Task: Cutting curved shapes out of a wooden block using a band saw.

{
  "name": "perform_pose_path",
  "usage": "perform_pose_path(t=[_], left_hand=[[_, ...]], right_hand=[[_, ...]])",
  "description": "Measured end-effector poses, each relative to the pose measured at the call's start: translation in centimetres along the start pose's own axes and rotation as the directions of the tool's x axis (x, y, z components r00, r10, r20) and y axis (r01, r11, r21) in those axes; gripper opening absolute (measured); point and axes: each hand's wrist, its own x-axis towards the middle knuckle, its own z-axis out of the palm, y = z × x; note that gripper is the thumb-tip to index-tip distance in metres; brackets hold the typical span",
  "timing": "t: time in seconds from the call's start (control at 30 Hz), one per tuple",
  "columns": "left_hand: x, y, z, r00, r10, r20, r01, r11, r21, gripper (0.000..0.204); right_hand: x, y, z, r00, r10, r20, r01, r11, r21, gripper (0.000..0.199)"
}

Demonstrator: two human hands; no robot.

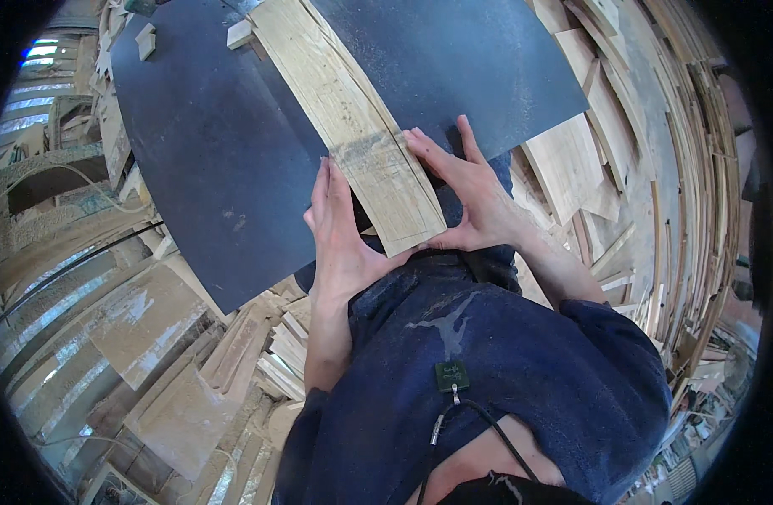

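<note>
A long pale wooden board [353,109] lies across a dark flat tabletop [227,160], its near end overhanging the edge toward my body. A grey smudged band crosses the board, and thin dark lines run along its grain. On the board's left side is my left hand [340,240], fingers along the edge and thumb at the near end. My right hand [475,194] grips the right side, its thumb also reaching the near end, with one finger raised off the wood. Between them, the two hands hold the board's near end.
Two small wooden blocks [239,34] [147,41] sit at the far left of the tabletop. Loose planks [567,164] are piled on the right, and long strips [698,194] stand beyond them. Sawdust-covered boards [151,324] and offcuts lie at the lower left.
</note>
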Motion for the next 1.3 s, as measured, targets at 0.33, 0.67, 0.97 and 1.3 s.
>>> perform_pose_path(t=[0.33, 0.67, 0.97, 1.3], left_hand=[[0.6, -0.1, -0.1, 1.000, 0.003, 0.001, -0.003, 1.000, 0.004, 0.151], [1.2, -0.3, -0.3, 1.000, -0.024, 0.015, 0.024, 1.000, -0.016, 0.151], [1.6, -0.7, -0.3, 1.000, -0.011, -0.015, 0.011, 1.000, 0.006, 0.148], [2.4, -1.1, -0.2, 1.000, 0.013, -0.018, -0.013, 1.000, 0.013, 0.152]], right_hand=[[0.4, 0.4, -0.1, 1.000, -0.016, -0.009, 0.017, 1.000, 0.005, 0.123], [1.1, 0.7, 0.0, 0.999, -0.031, -0.022, 0.031, 1.000, 0.000, 0.125], [1.7, 0.7, 0.0, 0.999, -0.036, -0.032, 0.036, 0.999, -0.010, 0.126], [2.4, 1.5, -0.2, 1.000, -0.023, -0.017, 0.023, 1.000, 0.011, 0.124]])
